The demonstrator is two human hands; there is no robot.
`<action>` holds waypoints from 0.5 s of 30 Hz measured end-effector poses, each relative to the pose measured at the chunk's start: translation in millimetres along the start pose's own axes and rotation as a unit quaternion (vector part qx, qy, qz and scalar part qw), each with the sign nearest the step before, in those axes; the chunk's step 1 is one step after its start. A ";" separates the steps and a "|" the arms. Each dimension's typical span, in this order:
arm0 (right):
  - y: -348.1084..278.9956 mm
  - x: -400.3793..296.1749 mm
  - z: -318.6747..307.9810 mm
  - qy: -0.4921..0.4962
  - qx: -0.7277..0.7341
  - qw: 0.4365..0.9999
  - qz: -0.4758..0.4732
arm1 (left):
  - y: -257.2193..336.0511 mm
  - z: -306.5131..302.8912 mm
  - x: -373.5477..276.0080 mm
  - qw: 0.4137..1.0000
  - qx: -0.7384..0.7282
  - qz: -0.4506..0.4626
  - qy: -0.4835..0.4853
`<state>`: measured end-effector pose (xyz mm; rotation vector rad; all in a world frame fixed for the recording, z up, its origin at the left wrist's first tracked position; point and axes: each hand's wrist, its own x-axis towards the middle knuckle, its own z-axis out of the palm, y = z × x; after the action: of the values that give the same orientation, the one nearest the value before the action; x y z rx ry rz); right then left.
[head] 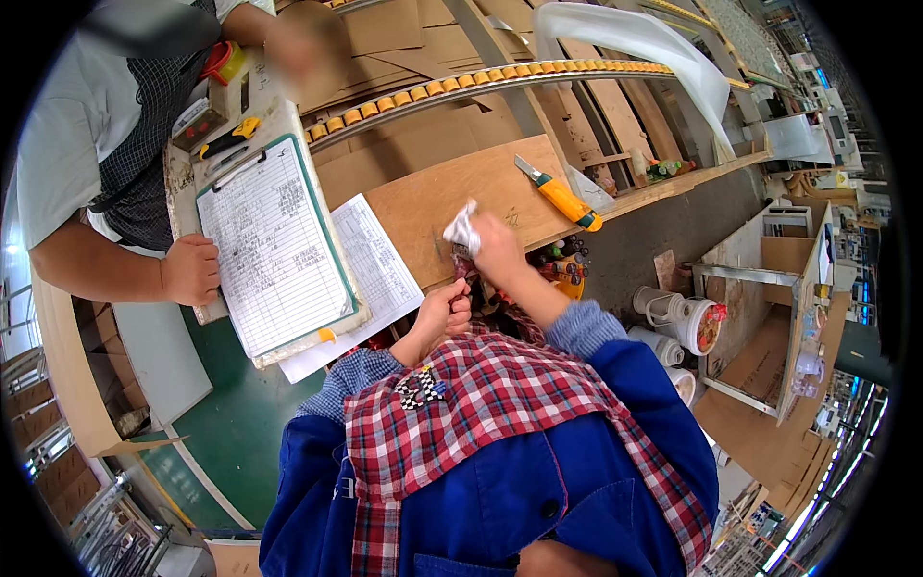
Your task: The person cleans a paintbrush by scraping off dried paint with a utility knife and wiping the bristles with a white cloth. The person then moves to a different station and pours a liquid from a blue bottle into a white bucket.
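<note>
My right hand is closed around a crumpled white tissue or cloth, above the near edge of a wooden board. Just below it, my left hand pinches a small dark red item between thumb and fingers; what it is I cannot tell. A yellow utility knife lies on the board with its blade out, to the right of my hands. Left of them, a printed sheet lies partly under a green clipboard holding a filled-in form.
Across the left bench a co-worker's fist rests beside the clipboard. Another yellow-black cutter lies near a pen there. A roller rail runs behind the board. Bottles stand below its edge; white buckets stand at right.
</note>
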<state>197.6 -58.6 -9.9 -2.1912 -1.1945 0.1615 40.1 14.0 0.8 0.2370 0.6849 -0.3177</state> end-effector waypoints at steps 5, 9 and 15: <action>-8.1 12.6 -8.9 -0.010 -0.002 1.000 0.010 | 3.8 4.0 -5.5 1.000 -0.005 0.006 -0.002; -35.2 -20.5 -14.2 0.026 0.035 0.997 -0.064 | 0.8 -8.2 -4.7 1.000 -0.018 -0.010 0.001; 19.1 37.9 -16.2 0.081 -0.036 0.995 -0.044 | 0.3 3.6 -20.0 0.997 0.070 0.025 -0.009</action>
<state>239.6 -43.5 -1.2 -2.1611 -1.2190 -0.0962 27.7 17.4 16.6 0.3838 0.6387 -0.3192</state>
